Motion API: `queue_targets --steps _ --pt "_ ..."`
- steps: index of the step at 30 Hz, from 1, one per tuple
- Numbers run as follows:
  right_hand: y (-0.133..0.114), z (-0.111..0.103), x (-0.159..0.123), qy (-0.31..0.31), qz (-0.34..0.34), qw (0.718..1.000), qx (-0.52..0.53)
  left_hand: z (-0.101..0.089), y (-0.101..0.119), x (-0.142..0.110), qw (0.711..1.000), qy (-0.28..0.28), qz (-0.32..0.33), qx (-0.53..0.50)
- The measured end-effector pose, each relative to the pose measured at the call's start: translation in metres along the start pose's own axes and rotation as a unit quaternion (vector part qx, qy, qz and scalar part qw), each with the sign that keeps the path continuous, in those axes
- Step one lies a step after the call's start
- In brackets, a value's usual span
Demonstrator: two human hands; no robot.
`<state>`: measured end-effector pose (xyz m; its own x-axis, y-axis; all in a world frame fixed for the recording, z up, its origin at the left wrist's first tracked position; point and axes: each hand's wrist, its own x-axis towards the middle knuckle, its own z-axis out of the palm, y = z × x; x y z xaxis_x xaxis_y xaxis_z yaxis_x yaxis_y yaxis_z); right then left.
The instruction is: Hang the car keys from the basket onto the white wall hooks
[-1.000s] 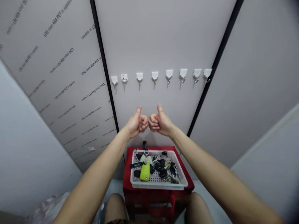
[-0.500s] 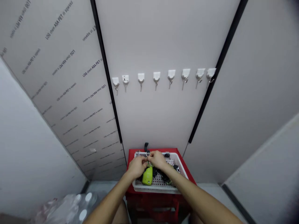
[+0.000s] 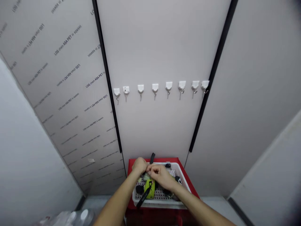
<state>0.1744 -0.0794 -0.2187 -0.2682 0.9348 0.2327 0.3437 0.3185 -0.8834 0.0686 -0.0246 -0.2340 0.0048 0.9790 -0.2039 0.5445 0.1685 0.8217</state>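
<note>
Close together over the white basket (image 3: 162, 203), my two hands pinch a keychain whose ring is hidden behind the fingers. My left hand (image 3: 139, 165) is closed, its back turned up and its fingertips mostly out of sight. Thumb and forefinger of my right hand (image 3: 162, 176) press together beside it. A black strap (image 3: 152, 158) sticks up from between the hands. Just below the fingers is a lime-green key case (image 3: 150, 192), and a second black strap (image 3: 144, 196) with pale lettering lies across it and over the basket's near rim.
Under the basket is a red box (image 3: 172, 160). Dark round items (image 3: 139, 189) and other small pieces lie in the basket. Several white adhesive hooks (image 3: 155, 88) line the wall panel ahead, between two black strips. Bottles with white caps (image 3: 84, 215) stand at lower left.
My left hand has turned over and moved up beside the right. The lettered strap now lies over the lime-green case. The whole view has tilted, lowering the hooks and basket.
</note>
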Motion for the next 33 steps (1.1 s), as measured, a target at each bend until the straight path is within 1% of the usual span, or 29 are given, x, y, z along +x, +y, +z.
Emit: queue_targets --steps 2,4,5,6,8,10,11,12,14,16,17,19,22,25,27,30,33 --pt "0.014 -0.007 0.004 0.065 0.097 0.993 0.010 0.005 -0.001 -0.003 1.000 -0.003 0.015 -0.019" --pt "0.028 -0.013 0.009 0.117 0.192 0.974 -0.009 0.013 -0.001 -0.008 0.998 -0.016 0.035 -0.055" --pt "0.035 -0.015 0.012 0.126 0.219 0.968 -0.021 0.016 0.000 -0.011 0.996 -0.024 0.045 -0.072" --pt "0.039 -0.016 0.015 0.121 0.225 0.966 -0.025 0.020 0.002 -0.013 0.994 -0.034 0.053 -0.090" --pt "0.042 -0.017 0.021 0.112 0.196 0.974 -0.001 0.025 0.007 -0.019 0.986 -0.057 0.073 -0.138" --pt "0.036 -0.019 0.027 0.122 0.158 0.978 0.056 0.026 0.014 -0.024 0.972 -0.072 0.108 -0.199" --pt "0.031 -0.020 0.029 0.122 0.150 0.977 0.091 0.024 0.018 -0.027 0.964 -0.070 0.126 -0.222" --pt "0.024 -0.021 0.032 0.121 0.148 0.974 0.124 0.022 0.021 -0.030 0.960 -0.062 0.141 -0.236" --pt "0.007 -0.025 0.035 0.114 0.147 0.967 0.172 0.014 0.027 -0.036 0.955 -0.028 0.156 -0.251" --pt "-0.012 -0.027 0.038 0.114 0.130 0.963 0.204 0.005 0.032 -0.040 0.945 -0.003 0.150 -0.291" --pt "-0.022 -0.027 0.039 0.119 0.119 0.962 0.217 -0.001 0.034 -0.042 0.937 -0.002 0.143 -0.320" --pt "-0.040 -0.026 0.043 0.129 0.094 0.959 0.234 -0.013 0.039 -0.044 0.920 -0.021 0.134 -0.368" --pt "-0.067 -0.021 0.053 0.150 0.050 0.959 0.235 -0.035 0.051 -0.048 0.914 -0.048 0.149 -0.375" --pt "-0.094 -0.015 0.066 0.161 0.005 0.957 0.240 -0.060 0.066 -0.050 0.913 -0.023 0.192 -0.359" --pt "-0.113 -0.012 0.075 0.150 -0.019 0.956 0.250 -0.077 0.076 -0.050 0.903 -0.008 0.217 -0.370" --pt "-0.141 -0.008 0.088 0.122 -0.038 0.961 0.247 -0.099 0.088 -0.048 0.881 -0.015 0.240 -0.406" --pt "-0.162 -0.005 0.103 0.110 -0.060 0.965 0.231 -0.117 0.097 -0.046 0.866 -0.017 0.256 -0.429"
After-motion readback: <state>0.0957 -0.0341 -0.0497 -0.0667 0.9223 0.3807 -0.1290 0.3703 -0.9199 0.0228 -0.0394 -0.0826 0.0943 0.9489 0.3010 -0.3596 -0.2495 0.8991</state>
